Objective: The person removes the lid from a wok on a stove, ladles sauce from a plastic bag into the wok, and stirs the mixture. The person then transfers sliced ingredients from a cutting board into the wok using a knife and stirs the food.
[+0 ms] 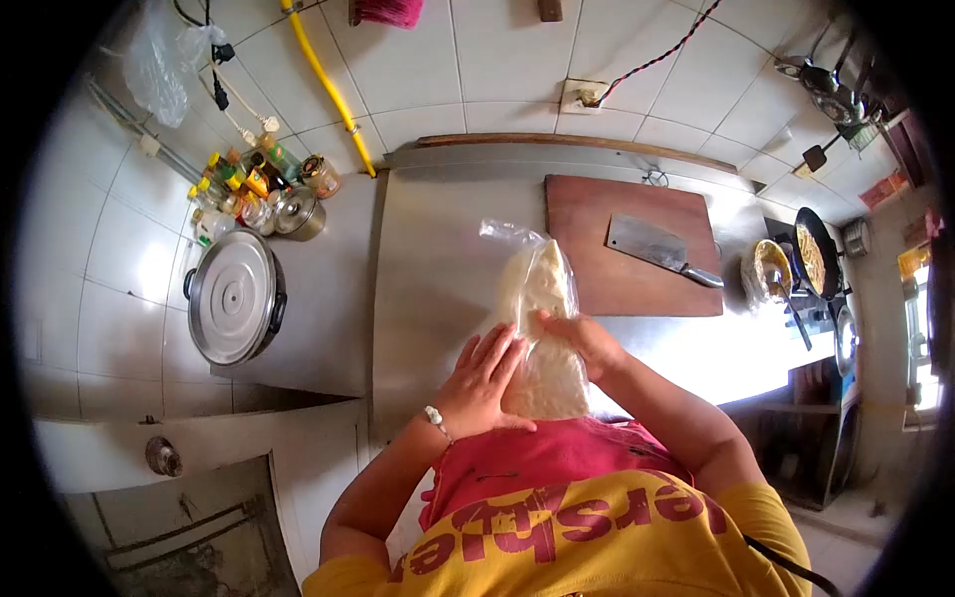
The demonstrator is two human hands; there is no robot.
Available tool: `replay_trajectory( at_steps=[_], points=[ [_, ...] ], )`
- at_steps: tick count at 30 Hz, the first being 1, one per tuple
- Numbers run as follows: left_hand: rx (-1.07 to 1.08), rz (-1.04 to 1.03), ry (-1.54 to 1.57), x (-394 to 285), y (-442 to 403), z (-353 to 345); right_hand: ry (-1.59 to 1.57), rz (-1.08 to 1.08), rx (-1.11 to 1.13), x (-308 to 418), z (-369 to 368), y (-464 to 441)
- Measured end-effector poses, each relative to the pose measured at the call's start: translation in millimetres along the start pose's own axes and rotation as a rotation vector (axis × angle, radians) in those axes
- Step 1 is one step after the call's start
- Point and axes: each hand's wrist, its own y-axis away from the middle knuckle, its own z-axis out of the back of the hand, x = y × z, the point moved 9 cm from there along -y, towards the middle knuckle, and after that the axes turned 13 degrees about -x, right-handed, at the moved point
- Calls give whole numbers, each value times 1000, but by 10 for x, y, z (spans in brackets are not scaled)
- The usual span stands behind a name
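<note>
A clear plastic bag (547, 373) with pale, flat contents lies at the counter's front edge, against the red apron. My left hand (487, 376) rests on the bag's left side, its fingers spread and pointing up. From the right, my right hand (585, 343) grips the bag's edge, with the thumb on top and the other fingers hidden beneath. The bag's loose upper end reaches toward a brown cutting board (582, 289). On that board lies a cleaver (647, 242), its handle toward the lower right.
At left stand a large lidded pot (234, 297), a small metal pot (297, 213) and several bottles and jars. To the right are a plastic-lined basket (769, 269) and a black pan (811, 259) with food. Ladles hang at upper right.
</note>
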Motion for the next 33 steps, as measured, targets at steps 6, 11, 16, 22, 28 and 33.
replay_trajectory(
  at_steps=[6, 11, 16, 22, 28, 33],
  points=[
    [41, -113, -133, -12, -63, -124, -80, 16, -22, 170, -44, 102],
    [-13, 496, 1002, 389, -117, -57, 58, 173, -182, 562, 192, -74],
    [-289, 1072, 1885, 784, -44, -117, 812, 738, -359, 1127, 229, -38],
    [-278, 1066, 1960, 1020, -135, -43, 768, 309, 56, 1134, 108, -219],
    [-468, 1038, 1967, 1365, -341, -84, -147, 6, 267, 881, 19, -287],
    [-731, 1171, 1809, 1735, -423, -414, -362, -21, 167, 760, 142, -625]
  ],
)
